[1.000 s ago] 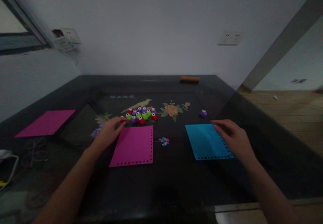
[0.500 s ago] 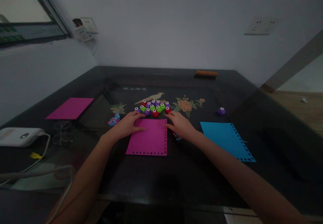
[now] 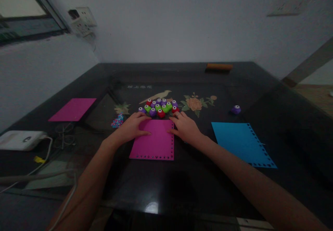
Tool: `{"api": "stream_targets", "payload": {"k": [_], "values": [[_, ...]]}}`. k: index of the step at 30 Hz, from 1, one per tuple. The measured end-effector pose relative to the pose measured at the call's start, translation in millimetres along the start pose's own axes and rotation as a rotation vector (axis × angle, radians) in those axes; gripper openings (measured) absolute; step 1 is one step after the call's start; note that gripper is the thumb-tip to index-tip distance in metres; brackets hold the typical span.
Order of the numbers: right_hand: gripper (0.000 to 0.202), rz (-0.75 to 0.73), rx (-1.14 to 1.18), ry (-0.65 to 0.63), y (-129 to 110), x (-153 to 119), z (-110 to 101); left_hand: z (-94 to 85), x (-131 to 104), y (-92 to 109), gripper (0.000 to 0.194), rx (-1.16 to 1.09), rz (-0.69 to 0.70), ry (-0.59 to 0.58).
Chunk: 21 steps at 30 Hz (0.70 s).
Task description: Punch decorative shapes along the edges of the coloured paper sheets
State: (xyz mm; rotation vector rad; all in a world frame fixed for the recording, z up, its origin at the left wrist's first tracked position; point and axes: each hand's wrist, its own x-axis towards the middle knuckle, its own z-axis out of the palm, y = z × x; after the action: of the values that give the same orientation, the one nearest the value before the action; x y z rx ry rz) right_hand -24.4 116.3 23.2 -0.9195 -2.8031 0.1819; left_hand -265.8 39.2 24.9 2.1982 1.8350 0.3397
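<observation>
Steadying both my hands at the pink, hole-edged rectangular sheet (image 3: 154,144)!
It lies flat on the dark glossy worktop (image 3: 145,182); my left hand (image 3: 133,127) touches its upper left, my right hand (image 3: 185,127) its upper right, fingers parted from thumbs, unclenched. Just beyond sit the red, green and purple eye-topped pieces (image 3: 158,108), and over to the right lies a blue, hole-edged sheet (image 3: 238,139), partly behind my right forearm.

black glossy table (image 3: 156,186), pale wall (image 3: 166,23) behind
</observation>
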Motion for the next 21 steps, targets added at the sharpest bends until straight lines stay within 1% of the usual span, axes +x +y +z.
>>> {"api": "stream_targets", "payload": {"k": [5, 10, 15, 21], "values": [[0.049, -0.015, 0.017, -0.007, -1.7, 0.3, -1.9, -0.9, -0.1, 1.6, 0.056, -0.01, 0.003, 0.0], [0.047, -0.039, 0.023, -0.015, 0.2, 3.2, 1.9, 0.3, 0.6, 0.4, 0.059, -0.009, -0.013, -0.01], [0.047, -0.008, 0.064, -0.009, 0.1, 3.1, 1.8, 0.2, 1.1, 0.9, 0.063, -0.018, -0.02, -0.01], [0.044, -0.005, 0.074, 0.01, -2.2, 0.7, -1.3, -1.9, 0.5, 4.0, 0.06, -0.032, -0.021, -0.016]]}}
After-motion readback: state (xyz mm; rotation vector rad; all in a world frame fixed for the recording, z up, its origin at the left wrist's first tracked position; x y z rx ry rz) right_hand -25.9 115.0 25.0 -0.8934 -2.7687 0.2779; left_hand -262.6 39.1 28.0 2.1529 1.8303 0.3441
